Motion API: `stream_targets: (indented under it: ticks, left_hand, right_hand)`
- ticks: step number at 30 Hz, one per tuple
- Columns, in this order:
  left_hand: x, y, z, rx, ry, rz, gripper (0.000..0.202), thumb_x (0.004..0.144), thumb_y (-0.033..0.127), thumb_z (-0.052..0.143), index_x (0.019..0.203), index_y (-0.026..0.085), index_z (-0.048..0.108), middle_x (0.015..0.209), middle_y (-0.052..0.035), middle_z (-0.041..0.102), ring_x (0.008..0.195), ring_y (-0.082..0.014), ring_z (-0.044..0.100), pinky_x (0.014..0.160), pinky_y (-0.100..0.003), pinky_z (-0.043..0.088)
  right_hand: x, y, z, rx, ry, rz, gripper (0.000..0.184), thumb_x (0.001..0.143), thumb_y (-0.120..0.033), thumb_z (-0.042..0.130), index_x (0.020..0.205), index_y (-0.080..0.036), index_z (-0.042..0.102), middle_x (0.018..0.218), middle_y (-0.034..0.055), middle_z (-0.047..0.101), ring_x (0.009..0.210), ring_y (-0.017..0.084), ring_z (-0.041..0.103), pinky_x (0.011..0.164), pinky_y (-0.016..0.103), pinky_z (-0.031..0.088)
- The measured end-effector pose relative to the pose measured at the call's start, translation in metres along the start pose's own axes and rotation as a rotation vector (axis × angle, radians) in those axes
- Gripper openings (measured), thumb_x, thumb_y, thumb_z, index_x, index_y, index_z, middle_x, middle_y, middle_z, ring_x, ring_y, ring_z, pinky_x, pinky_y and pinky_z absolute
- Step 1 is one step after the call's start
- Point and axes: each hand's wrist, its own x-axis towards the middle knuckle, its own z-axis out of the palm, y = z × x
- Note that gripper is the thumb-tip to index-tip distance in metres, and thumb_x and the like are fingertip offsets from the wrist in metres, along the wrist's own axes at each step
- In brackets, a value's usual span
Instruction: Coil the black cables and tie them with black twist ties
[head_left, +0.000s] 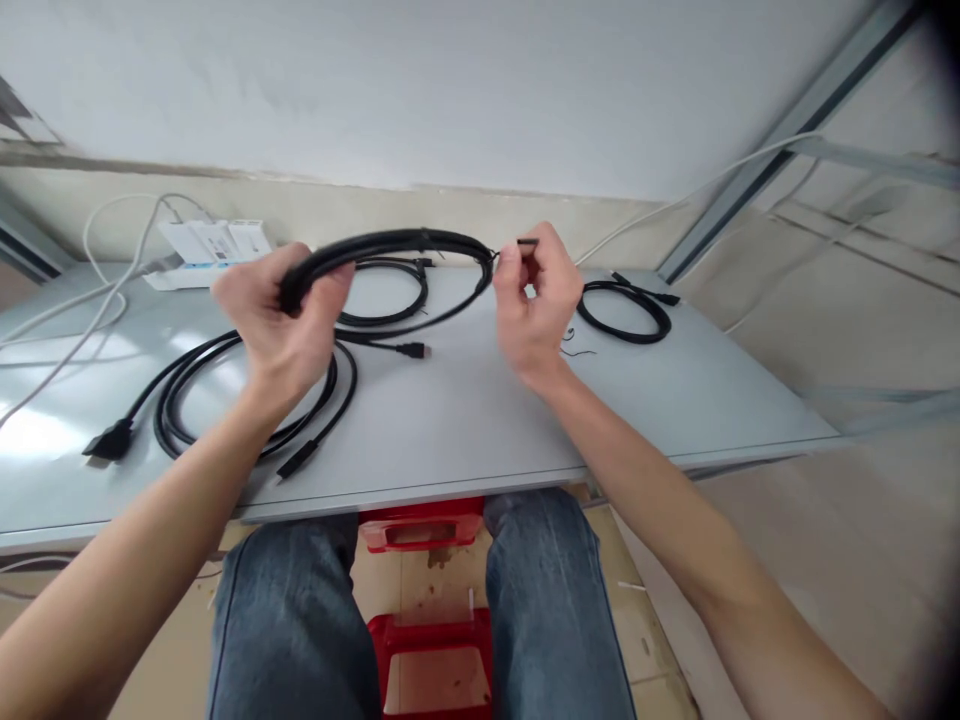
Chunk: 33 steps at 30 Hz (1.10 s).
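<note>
My left hand (281, 310) is wrapped round one side of a coiled black cable (405, 242), held up above the table. At the coil's far right side, my right hand (536, 300) is closed in a pinch on a thin black tie (495, 255) that loops at the cable. A short dark end pokes out above the right fingers; the rest is hidden in the hand. Below the left hand lies a larger black cable coil (169, 415) with an HDMI-like plug (111, 440). A smaller plug (414, 350) rests near the middle.
Behind the held coil lies another looped cable (386, 320); a further coil (664, 325) is at the right. Thin wire ties (577, 352) lie on the grey table (450, 430). A white power strip (184, 278) with adapters and white cords stands back left. A red stool (420, 530) is underneath.
</note>
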Motion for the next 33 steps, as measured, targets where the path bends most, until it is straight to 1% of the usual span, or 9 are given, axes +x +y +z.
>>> stream_targets:
  ticks: [3, 7, 11, 14, 18, 22, 25, 28, 33]
  left_hand:
    - [-0.003, -0.006, -0.002, 0.309, 0.097, 0.429, 0.048, 0.09, 0.036, 0.071, 0.06, 0.024, 0.035, 0.053, 0.0056, 0.024, 0.053, -0.011, 0.022, 0.053, -0.035, 0.02]
    - [0.002, -0.017, -0.001, 0.457, -0.17, 0.752, 0.048, 0.088, 0.031, 0.067, 0.064, 0.026, 0.026, 0.052, 0.0054, 0.028, 0.05, -0.0133, 0.021, 0.052, -0.037, 0.022]
    - [0.005, -0.024, -0.004, 0.553, -0.422, 0.733, 0.046, 0.093, 0.032, 0.065, 0.065, 0.025, 0.03, 0.054, 0.0047, 0.038, 0.049, -0.0136, 0.031, 0.056, -0.036, 0.026]
    - [0.002, -0.03, -0.004, 0.557, -0.503, 0.608, 0.048, 0.097, 0.047, 0.067, 0.065, 0.026, 0.037, 0.055, 0.0041, 0.04, 0.051, -0.0153, 0.037, 0.059, -0.036, 0.033]
    - [0.001, -0.033, 0.001, 0.408, -0.587, 0.438, 0.059, 0.102, 0.075, 0.056, 0.071, 0.026, 0.052, 0.065, -0.0021, 0.055, 0.065, -0.0214, 0.055, 0.072, -0.04, 0.048]
    - [0.001, -0.03, 0.004, 0.301, -0.458, 0.25, 0.063, 0.113, 0.072, 0.035, 0.097, 0.024, 0.071, 0.106, -0.0137, 0.075, 0.102, -0.0293, 0.069, 0.102, -0.049, 0.054]
    - [0.001, -0.028, 0.003, 0.315, -0.414, 0.174, 0.062, 0.109, 0.077, 0.049, 0.133, 0.025, 0.072, 0.149, -0.0178, 0.067, 0.14, -0.0364, 0.062, 0.124, -0.056, 0.046]
    - [0.002, -0.031, 0.004, 0.304, -0.521, 0.152, 0.087, 0.098, 0.089, 0.058, 0.162, 0.029, 0.059, 0.174, -0.0183, 0.05, 0.162, -0.0437, 0.046, 0.135, -0.063, 0.033]
    - [0.001, -0.036, 0.011, 0.24, -0.658, 0.099, 0.087, 0.092, 0.091, 0.067, 0.154, 0.03, 0.067, 0.174, -0.0167, 0.052, 0.165, -0.0447, 0.041, 0.137, -0.064, 0.029]
  right_hand:
    - [0.002, -0.001, 0.002, 0.238, -0.085, 0.253, 0.054, 0.112, -0.07, 0.055, 0.082, -0.027, 0.046, 0.076, -0.0027, 0.042, 0.061, 0.012, 0.041, 0.056, 0.028, 0.041]
    - [0.007, 0.008, 0.0, 0.549, -0.338, 0.798, 0.051, 0.107, -0.055, 0.069, 0.076, -0.026, 0.041, 0.067, -0.0068, 0.032, 0.051, 0.009, 0.034, 0.048, 0.025, 0.034]
    - [0.011, 0.02, -0.005, 0.724, -0.589, 1.303, 0.041, 0.099, -0.03, 0.07, 0.073, -0.026, 0.037, 0.059, -0.0099, 0.028, 0.047, 0.008, 0.023, 0.043, 0.024, 0.027]
    - [0.011, 0.027, -0.008, 0.742, -0.616, 1.41, 0.034, 0.095, -0.021, 0.065, 0.073, -0.025, 0.039, 0.057, -0.0104, 0.029, 0.047, 0.008, 0.022, 0.043, 0.022, 0.026]
    - [0.007, 0.03, -0.009, 0.593, -0.556, 1.205, 0.035, 0.097, -0.027, 0.07, 0.075, -0.025, 0.042, 0.06, -0.0079, 0.035, 0.05, 0.009, 0.036, 0.047, 0.023, 0.031]
    - [0.001, 0.021, -0.008, 0.338, -0.591, 0.762, 0.041, 0.106, -0.045, 0.071, 0.079, -0.026, 0.047, 0.067, -0.0036, 0.044, 0.06, 0.013, 0.048, 0.055, 0.026, 0.04]
    - [-0.002, 0.011, -0.008, 0.189, -0.617, 0.357, 0.042, 0.112, -0.058, 0.063, 0.086, -0.026, 0.051, 0.079, 0.0004, 0.053, 0.074, 0.018, 0.053, 0.068, 0.03, 0.048]
    - [-0.003, 0.006, -0.01, 0.117, -0.648, 0.073, 0.045, 0.117, -0.065, 0.047, 0.094, -0.026, 0.054, 0.089, 0.0031, 0.056, 0.082, 0.02, 0.054, 0.077, 0.034, 0.05]
    - [-0.006, 0.004, -0.014, 0.124, -0.701, 0.051, 0.046, 0.118, -0.065, 0.043, 0.096, -0.027, 0.055, 0.09, 0.0034, 0.054, 0.082, 0.021, 0.051, 0.077, 0.034, 0.046]
